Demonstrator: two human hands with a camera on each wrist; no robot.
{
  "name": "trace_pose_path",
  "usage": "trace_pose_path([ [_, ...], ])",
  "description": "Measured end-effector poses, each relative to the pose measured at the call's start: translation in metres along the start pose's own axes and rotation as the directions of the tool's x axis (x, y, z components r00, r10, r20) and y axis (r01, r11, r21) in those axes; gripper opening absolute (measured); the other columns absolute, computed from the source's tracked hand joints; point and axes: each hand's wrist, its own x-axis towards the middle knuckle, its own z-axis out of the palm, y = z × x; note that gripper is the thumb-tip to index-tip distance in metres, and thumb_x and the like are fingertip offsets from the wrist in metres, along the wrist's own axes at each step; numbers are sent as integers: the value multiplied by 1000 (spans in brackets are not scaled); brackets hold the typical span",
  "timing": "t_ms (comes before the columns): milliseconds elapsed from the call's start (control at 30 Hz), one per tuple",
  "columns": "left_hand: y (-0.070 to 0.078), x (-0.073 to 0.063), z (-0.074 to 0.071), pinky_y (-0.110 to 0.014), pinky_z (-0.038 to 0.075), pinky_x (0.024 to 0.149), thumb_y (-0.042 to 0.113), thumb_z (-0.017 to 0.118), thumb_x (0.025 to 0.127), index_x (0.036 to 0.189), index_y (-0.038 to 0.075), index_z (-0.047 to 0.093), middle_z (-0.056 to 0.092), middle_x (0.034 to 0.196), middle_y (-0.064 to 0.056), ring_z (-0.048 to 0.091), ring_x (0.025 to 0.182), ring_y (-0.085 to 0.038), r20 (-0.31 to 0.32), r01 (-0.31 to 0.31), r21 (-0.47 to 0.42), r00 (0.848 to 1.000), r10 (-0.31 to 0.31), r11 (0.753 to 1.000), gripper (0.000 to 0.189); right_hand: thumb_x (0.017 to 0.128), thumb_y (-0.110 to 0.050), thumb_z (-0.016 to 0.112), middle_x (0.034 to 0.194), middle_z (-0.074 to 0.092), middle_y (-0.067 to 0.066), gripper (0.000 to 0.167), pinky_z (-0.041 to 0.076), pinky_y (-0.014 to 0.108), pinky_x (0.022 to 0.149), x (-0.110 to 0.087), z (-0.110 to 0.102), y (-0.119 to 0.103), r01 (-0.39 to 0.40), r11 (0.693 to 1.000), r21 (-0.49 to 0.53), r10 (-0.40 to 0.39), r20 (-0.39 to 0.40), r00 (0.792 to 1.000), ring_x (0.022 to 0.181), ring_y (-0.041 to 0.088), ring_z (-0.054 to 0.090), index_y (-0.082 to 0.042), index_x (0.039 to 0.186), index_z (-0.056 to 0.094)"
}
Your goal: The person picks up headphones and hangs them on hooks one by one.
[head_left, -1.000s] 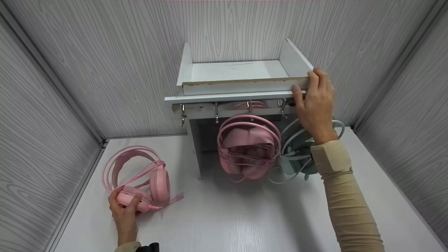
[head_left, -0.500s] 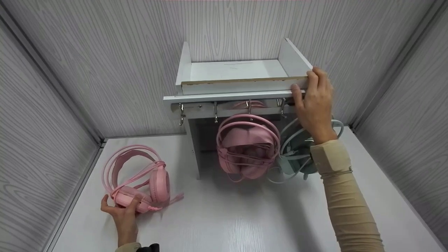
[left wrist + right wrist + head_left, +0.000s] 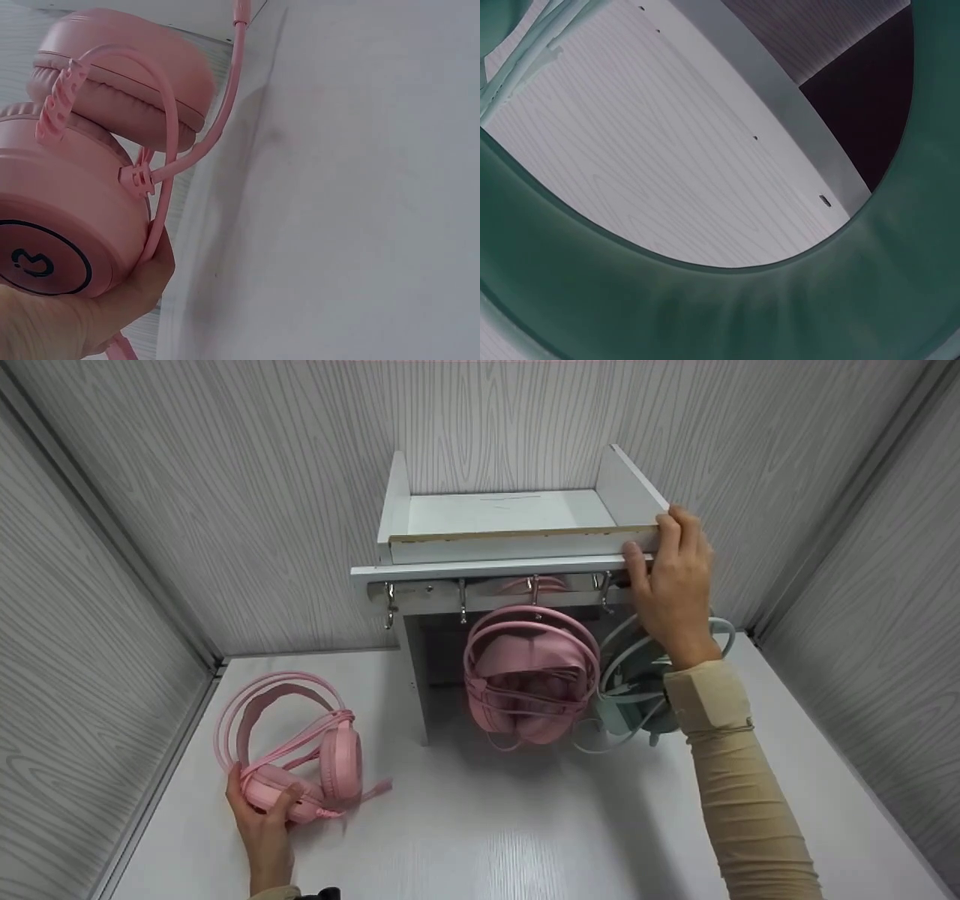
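At the left of the head view, my left hand (image 3: 262, 832) grips the lower ear cup of a pink headset (image 3: 341, 761), thumb on one side and fingers round the other. The left wrist view shows that ear cup (image 3: 67, 202) close up, with its bent microphone arm and cable. My right hand (image 3: 679, 585) holds the front right corner of a white shelf unit (image 3: 517, 549). A second pink headset (image 3: 532, 652) hangs from its hook rail. Behind my right wrist hangs a pale green headset (image 3: 616, 716), partly hidden; its green headband (image 3: 727, 307) fills the right wrist view.
Metal hooks (image 3: 463, 600) line the rail under the shelf's front edge. The unit's side panel (image 3: 416, 682) stands on the white tabletop (image 3: 465, 825). Wood-patterned walls (image 3: 225, 510) enclose the back and both sides.
My left index finger came away from the ear cup half a second ago and now lies round it again. The left headset has shifted slightly left. My right hand stays at the shelf corner.
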Motion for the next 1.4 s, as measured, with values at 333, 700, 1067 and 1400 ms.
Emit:
trace_pose_path([
  [333, 3, -3, 3, -14, 44, 89, -10, 64, 87, 155, 26, 22, 23, 152, -4, 32, 127, -19, -7, -37, -25, 999, 37, 999, 88, 106, -31, 51, 143, 42, 30, 52, 24, 56, 113, 0, 1, 0, -24, 1000, 4, 24, 10, 1000, 134, 44, 40, 12, 134, 48],
  [700, 5, -8, 3, -12, 47, 76, -14, 63, 84, 150, 24, 26, 27, 146, -4, 38, 115, -15, -23, -48, -12, 999, 48, 999, 84, 105, -31, 51, 143, 42, 30, 52, 23, 55, 114, -1, 2, 1, -22, 1000, 9, 22, 10, 1000, 135, 44, 40, 12, 134, 48],
  [1067, 10, -11, 9, -16, 45, 72, -17, 59, 78, 143, 20, 29, 34, 131, 0, 42, 106, -17, 9, -113, 6, 994, 113, 994, 81, 106, -32, 49, 142, 43, 31, 53, 27, 59, 109, 0, 0, 0, 3, 1000, -10, -3, 2, 1000, 132, 46, 41, 13, 134, 48],
  [1400, 12, -13, 11, -16, 43, 81, -19, 59, 77, 143, 20, 30, 34, 131, 1, 43, 107, -16, -4, -143, -11, 990, 142, 990, 81, 107, -32, 48, 143, 42, 31, 53, 26, 59, 111, 0, -1, -1, -2, 1000, -12, 3, 5, 1000, 133, 46, 41, 13, 134, 48],
])
